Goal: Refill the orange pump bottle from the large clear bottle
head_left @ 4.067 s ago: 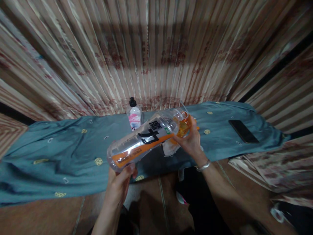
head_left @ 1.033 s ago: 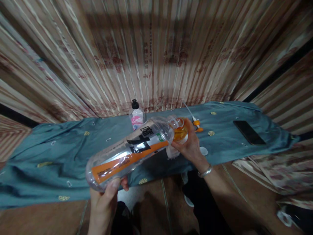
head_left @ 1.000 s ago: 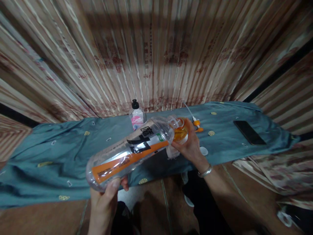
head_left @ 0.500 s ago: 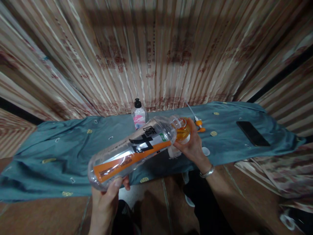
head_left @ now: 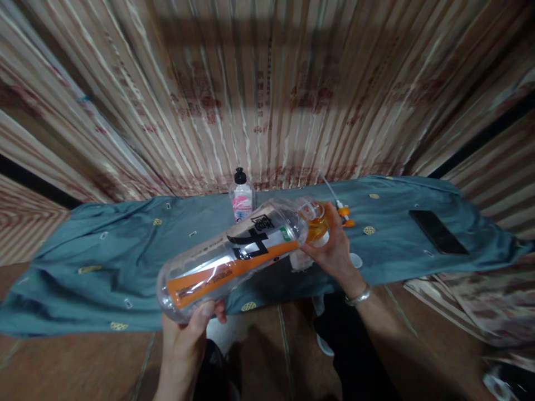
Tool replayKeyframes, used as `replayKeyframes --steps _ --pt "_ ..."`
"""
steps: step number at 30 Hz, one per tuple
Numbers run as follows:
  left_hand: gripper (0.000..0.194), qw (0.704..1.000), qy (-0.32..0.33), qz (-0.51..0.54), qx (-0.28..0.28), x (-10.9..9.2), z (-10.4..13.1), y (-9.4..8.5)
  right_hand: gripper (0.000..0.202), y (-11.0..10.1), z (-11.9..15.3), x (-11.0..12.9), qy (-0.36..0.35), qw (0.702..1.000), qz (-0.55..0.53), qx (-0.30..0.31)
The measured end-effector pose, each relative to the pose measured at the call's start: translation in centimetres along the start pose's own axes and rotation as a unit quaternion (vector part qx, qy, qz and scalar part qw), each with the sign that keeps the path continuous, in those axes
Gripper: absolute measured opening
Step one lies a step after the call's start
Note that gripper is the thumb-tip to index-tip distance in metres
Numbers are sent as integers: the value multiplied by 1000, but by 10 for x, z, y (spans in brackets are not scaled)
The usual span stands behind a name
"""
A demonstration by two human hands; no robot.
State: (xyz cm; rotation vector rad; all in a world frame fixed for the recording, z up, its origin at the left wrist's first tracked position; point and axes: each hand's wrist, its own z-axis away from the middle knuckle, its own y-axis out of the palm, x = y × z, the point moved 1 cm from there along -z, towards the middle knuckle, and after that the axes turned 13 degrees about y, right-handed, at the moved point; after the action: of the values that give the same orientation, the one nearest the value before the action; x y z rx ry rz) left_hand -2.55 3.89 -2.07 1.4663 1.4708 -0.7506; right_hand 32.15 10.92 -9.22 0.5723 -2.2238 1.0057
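Observation:
A big clear plastic bottle (head_left: 234,259) with an orange and silver label lies tilted in the air, its base at lower left and its neck higher at right. My left hand (head_left: 186,334) is closed around its base from below. At its mouth is a small transparent bottle (head_left: 318,229) with amber liquid inside; my right hand (head_left: 337,248) wraps around it. The two mouths meet or overlap; whether liquid flows cannot be made out. Just behind my right hand, an orange and white pump top (head_left: 343,213) with a thin tube lies on the cloth.
A bottle with a black cap and pink label (head_left: 243,201) stands at the back of the teal cloth (head_left: 125,250). A whitish clear object (head_left: 300,260) and a round white cap (head_left: 355,260) sit near my right hand. A black phone (head_left: 438,231) lies at right.
The view has shifted slightly, so most things appear a little farther right. Both hands keep their hold, and the bottles stay mouth to mouth.

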Motion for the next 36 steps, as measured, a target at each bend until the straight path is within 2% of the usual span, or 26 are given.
replayKeyframes --steps 9,16,20,25,30,36 --pt "29 1000 5 4 9 -2 2 0 125 0 -1 -1 -4 1000 -5 -2" --pt "34 1000 -13 -2 -21 -9 5 10 126 0 -1 1 3 1000 -13 3" --pt "42 1000 -23 2 -13 -8 2 12 128 -2 -2 3 22 1000 -13 7" --pt "38 1000 -25 7 0 -7 0 12 128 -4 -3 2 25 1000 -7 11" --pt "41 1000 -26 9 8 -8 1 15 129 -2 -2 -2 19 1000 -13 6" --pt "46 999 -34 10 -17 -14 2 23 128 -3 -2 -3 19 1000 -10 2"
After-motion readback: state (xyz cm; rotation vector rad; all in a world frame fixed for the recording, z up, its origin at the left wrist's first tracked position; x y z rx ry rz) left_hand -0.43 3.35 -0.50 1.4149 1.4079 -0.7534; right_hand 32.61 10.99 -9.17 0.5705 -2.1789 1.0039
